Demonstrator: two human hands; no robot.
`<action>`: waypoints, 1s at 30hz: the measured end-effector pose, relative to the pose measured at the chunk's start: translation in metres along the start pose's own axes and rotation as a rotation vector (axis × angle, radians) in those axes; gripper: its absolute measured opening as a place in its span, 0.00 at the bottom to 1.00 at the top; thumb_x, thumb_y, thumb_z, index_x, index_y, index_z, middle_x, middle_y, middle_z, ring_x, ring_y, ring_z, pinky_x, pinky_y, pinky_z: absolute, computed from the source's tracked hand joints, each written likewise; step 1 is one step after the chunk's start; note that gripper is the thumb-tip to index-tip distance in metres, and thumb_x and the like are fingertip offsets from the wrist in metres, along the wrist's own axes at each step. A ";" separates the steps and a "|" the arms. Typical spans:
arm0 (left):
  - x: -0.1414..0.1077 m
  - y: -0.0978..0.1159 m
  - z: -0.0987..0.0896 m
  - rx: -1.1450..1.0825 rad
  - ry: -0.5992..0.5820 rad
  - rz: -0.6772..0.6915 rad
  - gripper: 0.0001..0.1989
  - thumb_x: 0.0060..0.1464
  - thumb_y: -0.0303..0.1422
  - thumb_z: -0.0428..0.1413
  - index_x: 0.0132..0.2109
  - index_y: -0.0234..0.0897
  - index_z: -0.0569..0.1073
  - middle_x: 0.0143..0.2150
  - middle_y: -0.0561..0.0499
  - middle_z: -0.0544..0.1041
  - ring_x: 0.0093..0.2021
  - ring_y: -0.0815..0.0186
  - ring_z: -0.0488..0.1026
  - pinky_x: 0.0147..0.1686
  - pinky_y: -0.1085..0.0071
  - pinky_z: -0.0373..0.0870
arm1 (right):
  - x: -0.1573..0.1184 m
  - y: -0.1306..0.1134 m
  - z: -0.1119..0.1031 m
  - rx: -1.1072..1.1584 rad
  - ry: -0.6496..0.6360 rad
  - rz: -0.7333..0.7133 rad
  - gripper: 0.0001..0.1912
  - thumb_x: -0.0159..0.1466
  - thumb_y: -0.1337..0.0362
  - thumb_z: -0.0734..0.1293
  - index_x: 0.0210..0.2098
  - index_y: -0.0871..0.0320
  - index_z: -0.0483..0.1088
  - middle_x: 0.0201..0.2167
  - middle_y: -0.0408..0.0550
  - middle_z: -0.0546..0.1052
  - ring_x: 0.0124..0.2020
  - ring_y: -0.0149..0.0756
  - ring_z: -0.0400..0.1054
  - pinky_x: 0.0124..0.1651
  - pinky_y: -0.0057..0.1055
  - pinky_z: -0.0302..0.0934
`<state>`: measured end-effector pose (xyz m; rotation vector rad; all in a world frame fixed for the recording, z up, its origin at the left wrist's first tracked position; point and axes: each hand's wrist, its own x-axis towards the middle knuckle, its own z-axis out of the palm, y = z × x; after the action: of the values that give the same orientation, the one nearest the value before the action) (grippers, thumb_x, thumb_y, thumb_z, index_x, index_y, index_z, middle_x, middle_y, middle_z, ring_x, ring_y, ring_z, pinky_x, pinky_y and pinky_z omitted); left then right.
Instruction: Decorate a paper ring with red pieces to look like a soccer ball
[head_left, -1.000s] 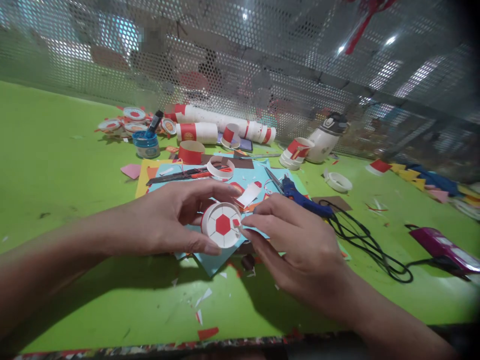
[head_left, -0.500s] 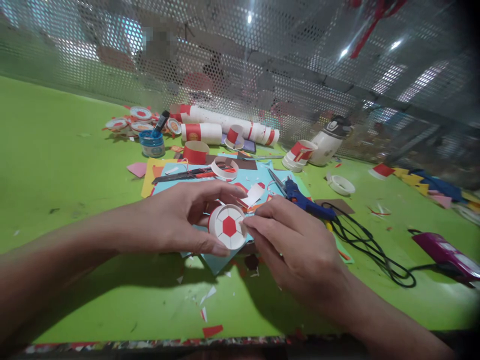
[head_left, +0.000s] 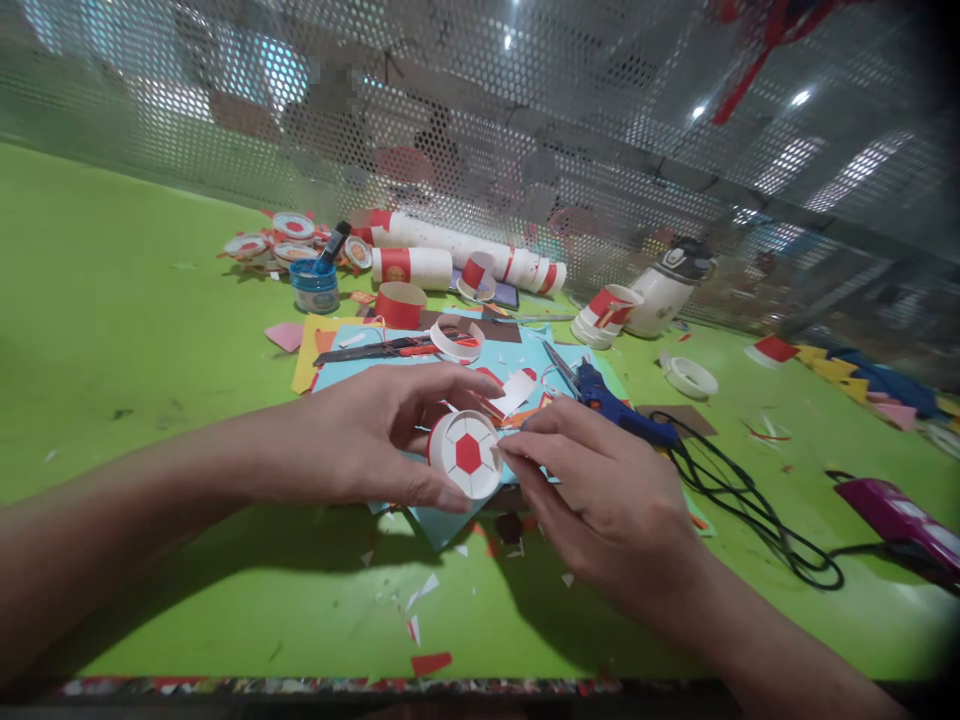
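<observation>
A cut-down paper cup [head_left: 452, 468] has its round base turned toward me, showing a red hexagon with thin dark lines running out to the rim. My left hand [head_left: 360, 440] curves around it, thumb below and fingers above and behind, and holds it over the coloured paper. On the right side of the rim, my right hand [head_left: 600, 480] has thumb and fingertips pinched together. Whatever lies between those fingertips is too small to make out. Behind the hands lie a white paper ring [head_left: 457, 338], a utility knife [head_left: 375, 348], scissors [head_left: 561, 366] and light blue paper sheets [head_left: 510, 352].
A blue glue gun [head_left: 619, 408] with a looped black cable lies to the right, near a purple device [head_left: 896, 518]. Farther back are a blue jar [head_left: 315, 288], stacked paper cups [head_left: 465, 246], a tilted cup [head_left: 606, 315] and a kettle [head_left: 667, 290]. A perforated screen [head_left: 480, 120] stands behind.
The whole view has shifted slightly, so hands and objects sit a little farther right. Both hands keep nearly the same pose on the cup.
</observation>
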<state>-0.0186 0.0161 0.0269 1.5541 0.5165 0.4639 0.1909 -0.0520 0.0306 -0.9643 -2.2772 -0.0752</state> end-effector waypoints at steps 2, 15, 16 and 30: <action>0.000 0.002 0.001 0.035 0.013 -0.006 0.35 0.44 0.30 0.66 0.59 0.38 0.63 0.46 0.47 0.74 0.42 0.63 0.72 0.40 0.68 0.71 | 0.000 -0.001 0.000 -0.009 -0.007 0.003 0.08 0.64 0.77 0.64 0.34 0.69 0.76 0.31 0.57 0.76 0.32 0.38 0.69 0.32 0.35 0.64; -0.001 0.004 0.004 0.072 0.034 0.022 0.35 0.43 0.30 0.66 0.58 0.37 0.63 0.48 0.47 0.75 0.40 0.65 0.73 0.39 0.71 0.73 | -0.003 -0.001 0.002 -0.019 0.000 0.013 0.09 0.65 0.76 0.63 0.33 0.68 0.75 0.30 0.56 0.76 0.32 0.39 0.69 0.32 0.35 0.64; -0.001 0.004 0.004 0.077 0.037 0.022 0.35 0.43 0.30 0.67 0.58 0.37 0.63 0.49 0.47 0.75 0.40 0.65 0.73 0.38 0.72 0.73 | -0.003 -0.001 0.002 -0.020 -0.001 0.017 0.09 0.65 0.76 0.63 0.33 0.68 0.75 0.30 0.56 0.76 0.31 0.39 0.69 0.32 0.35 0.64; -0.001 -0.001 0.012 0.141 0.096 0.033 0.36 0.45 0.32 0.65 0.61 0.36 0.63 0.56 0.41 0.74 0.51 0.55 0.74 0.48 0.61 0.74 | -0.003 -0.005 0.008 -0.031 0.031 0.078 0.08 0.63 0.76 0.64 0.31 0.70 0.75 0.26 0.55 0.74 0.27 0.39 0.67 0.28 0.34 0.59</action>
<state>-0.0128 0.0061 0.0253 1.6837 0.6089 0.5383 0.1848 -0.0548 0.0238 -1.0593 -2.2135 -0.0919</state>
